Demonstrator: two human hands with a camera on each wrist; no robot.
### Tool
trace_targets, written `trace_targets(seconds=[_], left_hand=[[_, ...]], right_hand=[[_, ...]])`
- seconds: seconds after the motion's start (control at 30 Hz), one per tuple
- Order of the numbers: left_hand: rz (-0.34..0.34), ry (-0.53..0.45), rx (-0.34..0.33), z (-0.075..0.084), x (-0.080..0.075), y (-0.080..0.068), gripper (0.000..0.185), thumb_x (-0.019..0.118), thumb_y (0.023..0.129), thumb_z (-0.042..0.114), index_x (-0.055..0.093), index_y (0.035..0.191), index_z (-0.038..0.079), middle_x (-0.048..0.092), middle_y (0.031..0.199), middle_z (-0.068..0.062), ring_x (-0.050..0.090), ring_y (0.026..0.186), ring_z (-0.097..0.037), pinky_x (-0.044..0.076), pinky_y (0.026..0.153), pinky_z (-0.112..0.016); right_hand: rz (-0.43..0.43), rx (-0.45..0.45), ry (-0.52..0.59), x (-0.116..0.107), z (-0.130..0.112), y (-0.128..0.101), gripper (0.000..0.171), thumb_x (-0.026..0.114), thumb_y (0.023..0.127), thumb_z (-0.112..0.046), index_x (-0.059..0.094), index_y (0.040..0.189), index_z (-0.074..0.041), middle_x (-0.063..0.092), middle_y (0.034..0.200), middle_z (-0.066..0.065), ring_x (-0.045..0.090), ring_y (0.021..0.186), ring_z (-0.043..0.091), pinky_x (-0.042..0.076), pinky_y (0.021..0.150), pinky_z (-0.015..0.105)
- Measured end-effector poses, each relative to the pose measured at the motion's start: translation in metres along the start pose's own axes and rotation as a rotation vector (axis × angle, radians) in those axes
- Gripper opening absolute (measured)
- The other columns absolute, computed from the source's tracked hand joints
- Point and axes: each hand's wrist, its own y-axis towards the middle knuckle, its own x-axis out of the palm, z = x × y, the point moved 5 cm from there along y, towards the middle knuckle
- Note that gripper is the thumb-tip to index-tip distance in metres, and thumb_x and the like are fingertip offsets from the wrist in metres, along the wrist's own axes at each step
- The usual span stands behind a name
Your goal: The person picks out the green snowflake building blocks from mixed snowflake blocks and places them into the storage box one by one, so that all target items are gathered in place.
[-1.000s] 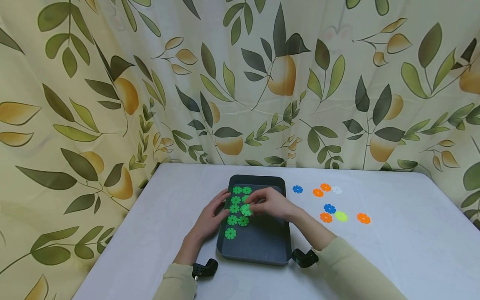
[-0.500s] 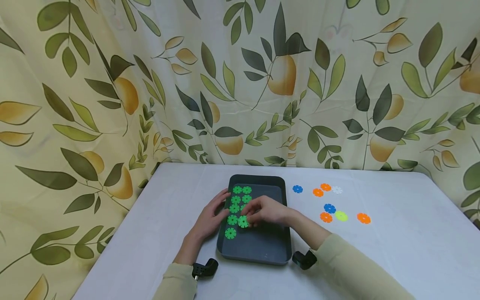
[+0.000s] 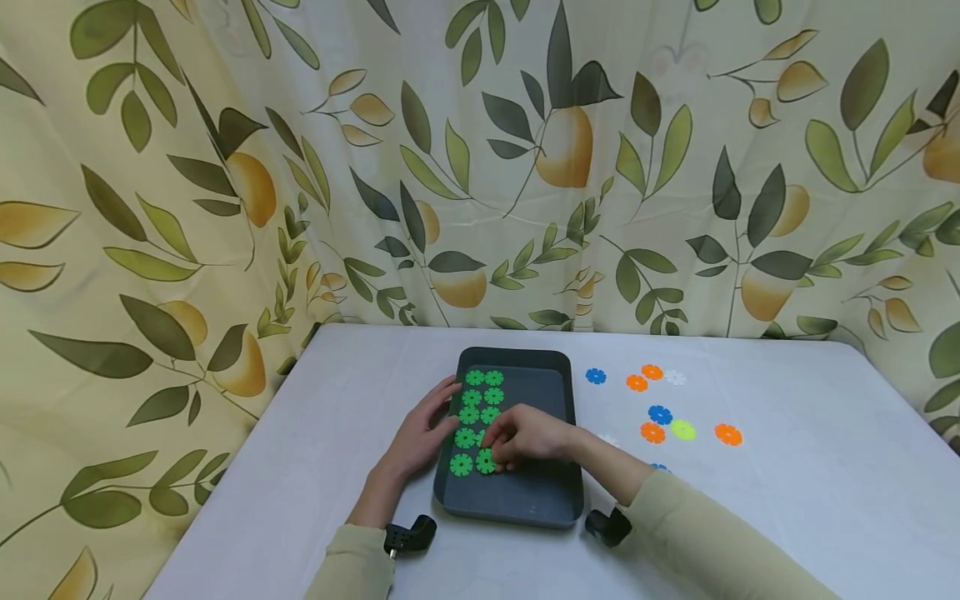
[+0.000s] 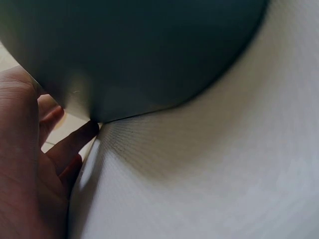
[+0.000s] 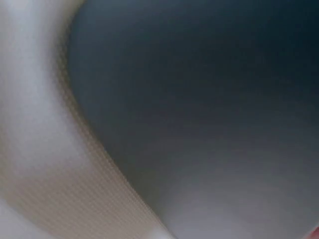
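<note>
A dark grey rectangular tray [image 3: 536, 496] lies on the table, with green notched plastic discs [image 3: 461, 464] in two columns along its left side. My right hand [image 3: 531, 433] is over the tray and pinches a green disc [image 3: 486, 462] at the near end of the right-hand column. Its fingers partly cover the disc just beyond. At the tray's left rim rests my left hand [image 3: 417, 435], thumb and fingers spread along the edge; the left wrist view shows its fingers [image 4: 75, 144] touching the tray's outer wall. In the right wrist view the pinching fingers are out of sight.
To the right of the tray lie loose discs: orange [image 3: 728, 434], blue [image 3: 596, 376], yellow-green [image 3: 683, 429] and white [image 3: 675, 377]. Another blue disc [image 3: 659, 467] is partly hidden by the right forearm. A leaf-patterned curtain [image 3: 517, 167] hangs behind the table.
My right hand has moved toward the near side of the tray, carrying the green disc down the right-hand column to a spot that was bare. The left hand stays at the rim.
</note>
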Motion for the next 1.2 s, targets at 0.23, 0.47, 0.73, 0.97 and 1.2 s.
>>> trace_targets(seconds=[0.23, 0.47, 0.73, 0.97, 1.2], left_hand=[[-0.033, 0.023, 0.004, -0.007, -0.003, 0.001, 0.051, 0.061, 0.098, 0.008, 0.052, 0.148, 0.008, 0.035, 0.161, -0.003, 0.038, 0.144, -0.027, 0.029, 0.117, -0.051], [-0.054, 0.024, 0.006, -0.010, -0.002, 0.003, 0.052, 0.060, 0.099, 0.013, 0.050, 0.150, 0.012, 0.033, 0.162, -0.001, 0.037, 0.144, -0.026, 0.027, 0.118, -0.052], [-0.047, 0.028, -0.004, -0.008, -0.003, 0.001, 0.051, 0.060, 0.099, 0.011, 0.050, 0.149, 0.011, 0.033, 0.162, -0.002, 0.035, 0.145, -0.026, 0.027, 0.118, -0.052], [-0.043, 0.023, -0.001, -0.009, -0.003, 0.001, 0.051, 0.060, 0.099, 0.012, 0.051, 0.149, 0.010, 0.034, 0.162, -0.001, 0.036, 0.145, -0.026, 0.027, 0.118, -0.051], [-0.042, 0.021, -0.006, -0.009, -0.002, 0.000, 0.051, 0.060, 0.099, 0.010, 0.051, 0.149, 0.010, 0.034, 0.162, -0.001, 0.036, 0.145, -0.026, 0.026, 0.118, -0.052]], right_hand=[[0.009, -0.024, -0.041, 0.002, -0.005, 0.001, 0.019, 0.066, 0.093, 0.002, 0.069, 0.110, 0.008, 0.071, 0.082, 0.007, 0.069, 0.072, 0.017, 0.061, 0.070, 0.029], [0.038, -0.021, -0.092, 0.001, -0.006, -0.002, 0.017, 0.068, 0.093, 0.000, 0.070, 0.108, 0.005, 0.071, 0.081, 0.006, 0.068, 0.072, 0.016, 0.061, 0.071, 0.029], [0.039, -0.034, -0.081, 0.001, -0.007, -0.005, 0.017, 0.067, 0.093, 0.000, 0.070, 0.108, 0.007, 0.072, 0.083, 0.008, 0.069, 0.073, 0.018, 0.061, 0.072, 0.031], [0.039, -0.039, -0.054, -0.001, -0.008, -0.009, 0.019, 0.066, 0.093, 0.001, 0.069, 0.110, 0.009, 0.072, 0.089, 0.010, 0.069, 0.075, 0.019, 0.062, 0.073, 0.032], [0.035, -0.047, -0.022, -0.007, -0.009, -0.013, 0.023, 0.067, 0.094, -0.003, 0.068, 0.113, 0.010, 0.073, 0.091, 0.012, 0.070, 0.078, 0.023, 0.061, 0.076, 0.034]])
